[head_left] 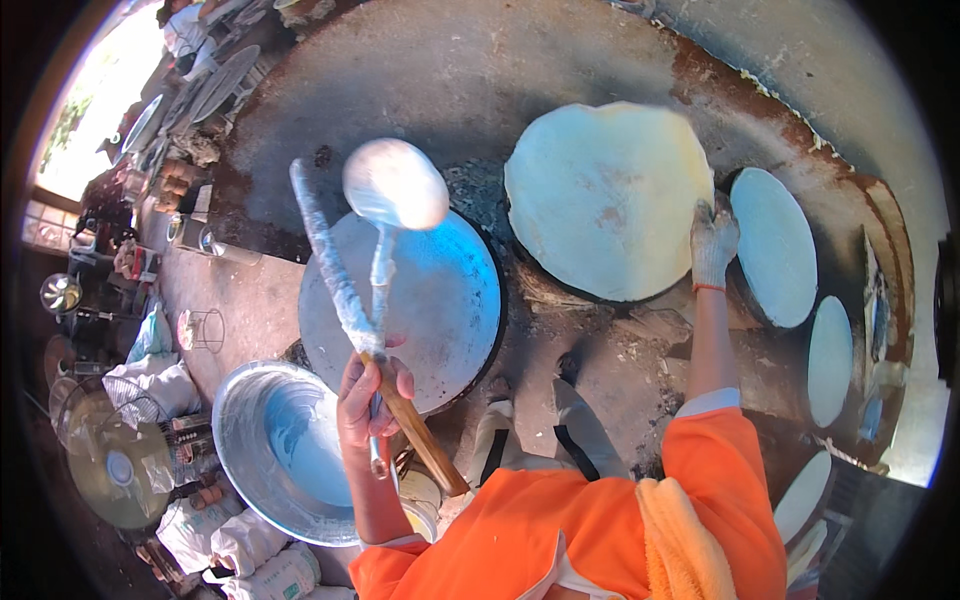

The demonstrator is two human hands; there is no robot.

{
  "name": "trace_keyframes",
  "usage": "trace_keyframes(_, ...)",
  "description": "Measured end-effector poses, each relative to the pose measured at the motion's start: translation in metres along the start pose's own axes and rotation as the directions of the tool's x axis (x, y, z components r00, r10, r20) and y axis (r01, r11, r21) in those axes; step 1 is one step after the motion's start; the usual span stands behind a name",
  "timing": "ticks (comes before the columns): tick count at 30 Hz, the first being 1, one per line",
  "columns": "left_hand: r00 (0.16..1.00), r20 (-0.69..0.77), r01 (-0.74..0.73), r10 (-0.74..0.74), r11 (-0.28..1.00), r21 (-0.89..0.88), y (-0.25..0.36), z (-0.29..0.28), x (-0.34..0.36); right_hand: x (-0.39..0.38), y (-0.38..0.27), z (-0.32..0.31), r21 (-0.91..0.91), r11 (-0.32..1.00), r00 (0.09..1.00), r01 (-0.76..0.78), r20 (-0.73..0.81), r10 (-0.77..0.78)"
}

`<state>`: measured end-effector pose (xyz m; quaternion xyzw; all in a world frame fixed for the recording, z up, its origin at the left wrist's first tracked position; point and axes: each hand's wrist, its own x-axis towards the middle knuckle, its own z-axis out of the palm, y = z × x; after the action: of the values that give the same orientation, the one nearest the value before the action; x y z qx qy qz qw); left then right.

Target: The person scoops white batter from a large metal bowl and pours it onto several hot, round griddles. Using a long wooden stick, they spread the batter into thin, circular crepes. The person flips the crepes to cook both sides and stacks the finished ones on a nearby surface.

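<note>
Left hand (375,398): fingers closed around a ladle (396,184) and a whitened stick (345,290) with a wooden handle. Both extend in front of a round griddle (430,320), partly obscuring it. Right hand (714,245), gloved: at the right edge of a pale round sheet (605,200); grip cannot be determined. Metal basin (238,455) beside the griddle; pale discs (775,245) at right. Sack (275,580) printing illegible.

1 round fan (120,468) stands near stuffed white sacks (245,542).
</note>
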<state>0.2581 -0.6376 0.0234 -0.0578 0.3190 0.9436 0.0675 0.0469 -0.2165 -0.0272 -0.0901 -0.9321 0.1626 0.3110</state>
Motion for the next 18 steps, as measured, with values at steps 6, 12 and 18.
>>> trace_keyframes(6, 0.964, -0.223, 0.14, -0.147, 0.989, -0.049, -0.026, -0.003, 0.008, -0.01, -0.008, -0.072, 0.54, 0.831, 0.981, -0.131, -0.048, 0.186)
trace_keyframes(12, 0.926, -0.364, 0.284, -0.101, 0.822, 0.495, -0.08, 0.009, -0.027, -0.173, 0.129, -0.245, 0.989, -0.135, 0.742, -0.064, 0.137, 0.656)
trace_keyframes(18, 0.909, 0.079, 0.261, -0.408, 0.709, 0.656, -0.21, 0.026, -0.075, -0.403, 0.189, -0.441, 0.935, 0.352, 0.374, -0.04, -0.312, 0.873)
